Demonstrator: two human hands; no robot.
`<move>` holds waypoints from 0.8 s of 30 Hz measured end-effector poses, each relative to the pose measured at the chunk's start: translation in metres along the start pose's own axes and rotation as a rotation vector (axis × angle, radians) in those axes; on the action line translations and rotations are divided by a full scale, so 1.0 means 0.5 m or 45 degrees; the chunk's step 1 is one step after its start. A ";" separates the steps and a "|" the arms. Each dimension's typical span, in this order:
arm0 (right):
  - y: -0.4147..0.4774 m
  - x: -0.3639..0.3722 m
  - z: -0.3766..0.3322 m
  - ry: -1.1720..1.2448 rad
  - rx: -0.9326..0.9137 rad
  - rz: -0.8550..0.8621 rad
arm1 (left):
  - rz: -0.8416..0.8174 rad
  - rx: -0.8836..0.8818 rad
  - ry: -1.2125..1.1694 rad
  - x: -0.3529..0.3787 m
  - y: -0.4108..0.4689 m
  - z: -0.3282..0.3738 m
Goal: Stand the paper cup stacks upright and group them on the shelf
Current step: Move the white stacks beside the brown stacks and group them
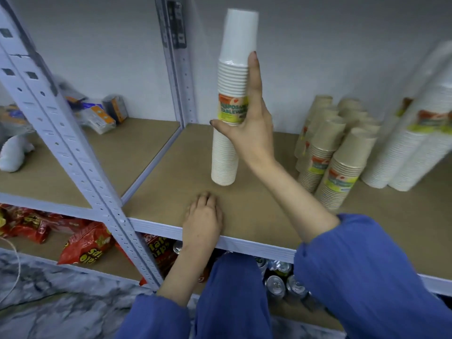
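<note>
A tall white paper cup stack (230, 77) in a clear sleeve with a yellow-green label stands upright near the middle of the brown shelf (171, 182). My right hand (249, 128) grips it at the label, thumb in front and one finger straight up along its side. My left hand (204, 216) rests palm down on the shelf near the front edge, holding nothing. To the right, several brown cup stacks (342, 162) stand grouped together. Beyond them two white stacks (415, 148) lean at the far right.
Grey slotted steel uprights (73, 143) split the shelf from the left bay, which holds small packaged goods (97, 116). The lower shelf carries red snack bags (85, 248) and drink cans (276, 285). A grey wall backs the shelf.
</note>
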State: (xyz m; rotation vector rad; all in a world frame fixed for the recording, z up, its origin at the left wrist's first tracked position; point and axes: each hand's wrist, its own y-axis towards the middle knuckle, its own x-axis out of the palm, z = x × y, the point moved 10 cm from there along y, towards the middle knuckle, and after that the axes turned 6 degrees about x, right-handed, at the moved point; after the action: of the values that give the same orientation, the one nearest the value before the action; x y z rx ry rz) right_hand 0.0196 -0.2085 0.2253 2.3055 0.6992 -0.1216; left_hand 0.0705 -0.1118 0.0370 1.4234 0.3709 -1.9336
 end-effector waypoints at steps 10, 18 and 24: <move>-0.144 -0.309 0.028 -0.201 0.005 0.221 | -0.096 0.325 -0.145 0.065 -0.050 0.244; -0.205 -0.510 0.072 -0.430 0.107 0.424 | -0.149 0.534 -0.276 0.113 -0.088 0.420; -0.201 -0.612 0.139 -0.512 0.222 0.525 | -0.185 0.597 -0.332 0.146 -0.088 0.507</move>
State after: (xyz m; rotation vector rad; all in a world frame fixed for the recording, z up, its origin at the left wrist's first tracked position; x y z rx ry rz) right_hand -0.2844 -0.3319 0.1971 2.4330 0.0071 -0.4525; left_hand -0.1527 -0.2580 0.0527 1.4247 -0.1149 -2.4002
